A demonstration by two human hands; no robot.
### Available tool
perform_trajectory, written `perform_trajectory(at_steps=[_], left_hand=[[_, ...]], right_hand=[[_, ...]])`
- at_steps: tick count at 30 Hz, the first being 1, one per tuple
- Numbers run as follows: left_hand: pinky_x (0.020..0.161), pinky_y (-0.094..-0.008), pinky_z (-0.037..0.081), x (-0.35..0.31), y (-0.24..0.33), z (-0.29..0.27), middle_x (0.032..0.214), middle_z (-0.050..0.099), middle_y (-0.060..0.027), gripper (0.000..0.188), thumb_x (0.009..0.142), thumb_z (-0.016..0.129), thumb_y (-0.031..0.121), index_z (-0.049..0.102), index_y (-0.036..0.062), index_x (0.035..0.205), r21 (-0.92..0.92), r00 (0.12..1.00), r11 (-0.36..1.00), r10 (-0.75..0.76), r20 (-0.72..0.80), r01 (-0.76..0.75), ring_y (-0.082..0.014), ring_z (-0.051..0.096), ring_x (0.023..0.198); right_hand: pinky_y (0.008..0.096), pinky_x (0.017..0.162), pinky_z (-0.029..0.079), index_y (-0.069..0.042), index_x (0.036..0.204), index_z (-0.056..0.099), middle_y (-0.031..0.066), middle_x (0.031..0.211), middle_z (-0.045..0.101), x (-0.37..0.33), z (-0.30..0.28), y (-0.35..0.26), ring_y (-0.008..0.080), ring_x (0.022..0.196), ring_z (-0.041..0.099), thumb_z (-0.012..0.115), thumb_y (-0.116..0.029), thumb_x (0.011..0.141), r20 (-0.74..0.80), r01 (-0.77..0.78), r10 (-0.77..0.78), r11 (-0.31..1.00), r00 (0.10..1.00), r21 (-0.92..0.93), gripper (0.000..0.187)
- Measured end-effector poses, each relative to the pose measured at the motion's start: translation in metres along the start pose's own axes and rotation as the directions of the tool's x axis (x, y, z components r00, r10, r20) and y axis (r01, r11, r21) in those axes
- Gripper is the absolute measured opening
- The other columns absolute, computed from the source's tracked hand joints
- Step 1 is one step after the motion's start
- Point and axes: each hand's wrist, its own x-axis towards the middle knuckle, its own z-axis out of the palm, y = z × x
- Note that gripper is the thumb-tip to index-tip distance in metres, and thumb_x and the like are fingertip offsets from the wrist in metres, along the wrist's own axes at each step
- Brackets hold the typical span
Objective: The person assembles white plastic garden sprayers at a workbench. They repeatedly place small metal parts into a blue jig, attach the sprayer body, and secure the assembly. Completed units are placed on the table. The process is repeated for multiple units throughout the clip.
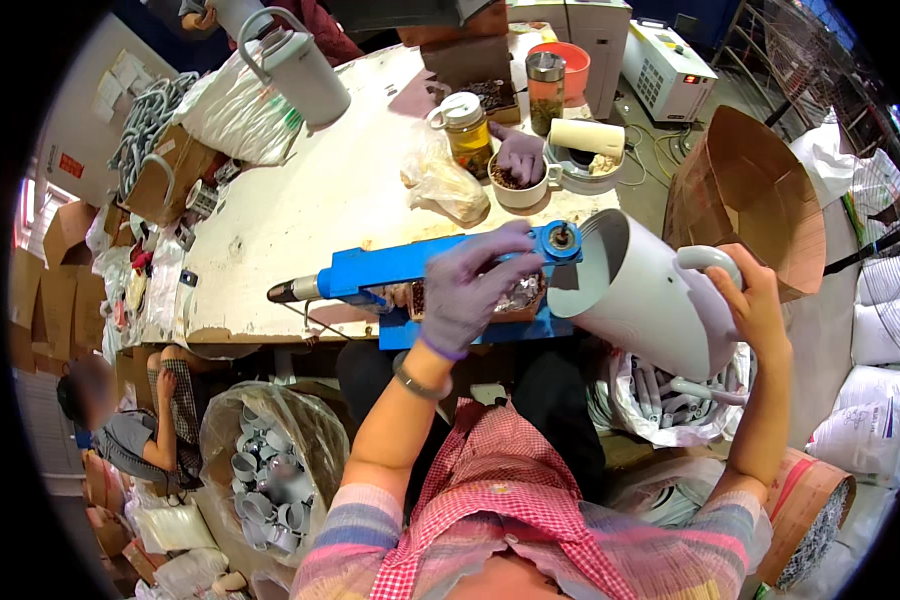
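Note:
A grey plastic watering can lies tilted on its side, its wide mouth toward the head of a blue bench machine. My bare right hand is closed round the can's handle. The machine's round metal fitting sits right beside the can's rim. My left hand, in a thin lavender glove, reaches over the machine's arm with bent fingers close to that head. Anything small between those fingertips is too small to make out. Below them, a tray of small metal parts is partly covered by the hand.
Another grey watering can stands at the far left of the table. Jars, a cup holding a glove and a red bucket stand behind the machine. Bags of grey parts flank me. A cardboard box is right; a person sits left.

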Motion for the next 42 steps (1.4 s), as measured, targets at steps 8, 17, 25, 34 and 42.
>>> perform_trajectory(at_steps=[8, 17, 25, 34, 42], left_hand=[[0.07, -0.0237, 0.055, 0.038, -0.026, 0.049, 0.085, 0.073, -0.0076, 0.016, 0.085, 0.075, 0.009, 0.073, -0.002, 0.096, -0.004, 0.998, 1.0, 0.009, -0.06, -0.009, -0.009, 0.067, 0.076], [0.065, -0.0247, 0.054, 0.036, -0.03, 0.052, 0.078, 0.072, -0.0062, 0.019, 0.082, 0.079, 0.012, 0.072, -0.0016, 0.094, 0.174, 0.987, 0.983, 0.081, -0.142, -0.056, -0.0094, 0.066, 0.07], [0.071, -0.0382, 0.055, -0.041, -0.054, -0.011, 0.083, 0.068, -0.0132, 0.026, 0.084, 0.071, 0.022, 0.07, 0.0074, 0.105, 0.566, 0.994, 0.822, -0.003, 0.112, -0.061, -0.0279, 0.068, 0.076], [0.077, -0.0387, 0.053, -0.04, -0.109, -0.018, 0.095, 0.071, -0.0091, 0.026, 0.087, 0.066, 0.039, 0.075, 0.0191, 0.1, 0.884, 0.925, 0.447, -0.377, 0.048, 0.136, -0.0279, 0.068, 0.089], [0.069, -0.0378, 0.054, -0.055, -0.115, -0.026, 0.084, 0.072, -0.0069, 0.025, 0.085, 0.069, 0.039, 0.077, 0.016, 0.092, 0.816, 1.0, 0.577, 0.007, 0.01, -0.012, -0.0258, 0.068, 0.076]], right_hand=[[0.0308, 0.065, 0.048, 0.001, 0.102, 0.063, 0.0136, 0.077, 0.065, -0.005, 0.001, 0.01, 0.0191, 0.065, 0.059, 0.068, -0.022, 0.091, -0.014, -0.027, 0.028, 0.999, 1.0, 0.032, 0.027], [0.0313, 0.066, 0.049, 0.0, 0.103, 0.063, 0.0134, 0.076, 0.065, 0.003, 0.007, 0.01, 0.0196, 0.066, 0.06, 0.068, -0.023, 0.091, 0.022, -0.075, 0.076, 0.997, 0.997, -0.007, 0.027], [0.0302, 0.068, 0.048, 0.001, 0.103, 0.063, 0.0128, 0.078, 0.065, -0.01, 0.006, 0.014, 0.0167, 0.069, 0.058, 0.069, -0.021, 0.09, -0.037, -0.039, 0.04, 0.999, 0.999, 0.023, 0.025], [0.0285, 0.064, 0.046, 0.001, 0.102, 0.062, 0.0098, 0.072, 0.061, -0.019, 0.008, -0.001, 0.0136, 0.064, 0.052, 0.067, -0.021, 0.091, 0.003, -0.061, 0.061, 0.998, 0.998, -0.01, 0.025], [0.0289, 0.06, 0.044, 0.0, 0.101, 0.063, 0.01, 0.071, 0.059, -0.021, 0.009, -0.003, 0.0132, 0.062, 0.049, 0.067, -0.021, 0.091, 0.001, -0.063, 0.063, 0.998, 0.998, -0.012, 0.024]])
